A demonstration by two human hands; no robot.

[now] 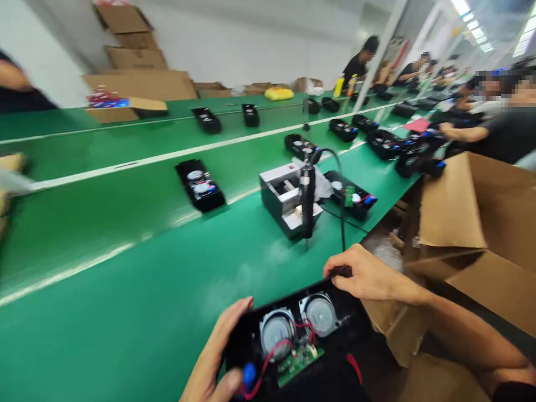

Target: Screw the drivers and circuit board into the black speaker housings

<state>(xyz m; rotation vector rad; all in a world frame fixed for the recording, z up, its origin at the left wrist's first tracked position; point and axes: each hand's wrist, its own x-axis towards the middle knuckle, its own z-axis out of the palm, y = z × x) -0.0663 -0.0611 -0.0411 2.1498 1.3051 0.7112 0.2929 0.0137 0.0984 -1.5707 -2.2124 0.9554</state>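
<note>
Both my hands grip an open black speaker housing (293, 335) at the near edge of the green bench (146, 290). Inside it show two round silver speaker drivers, red wires, a green circuit board and a blue part. My left hand (213, 357) wraps the housing's left end, thumb beside the blue part. My right hand (364, 276) clasps the far right corner, fingers curled over the rim.
A hanging electric screwdriver (306, 195) stands over a grey jig (285, 198) just beyond my hands. Several more black housings (200, 184) lie along the green conveyor. An open cardboard box (473, 212) sits at the right. Other people work at the far right.
</note>
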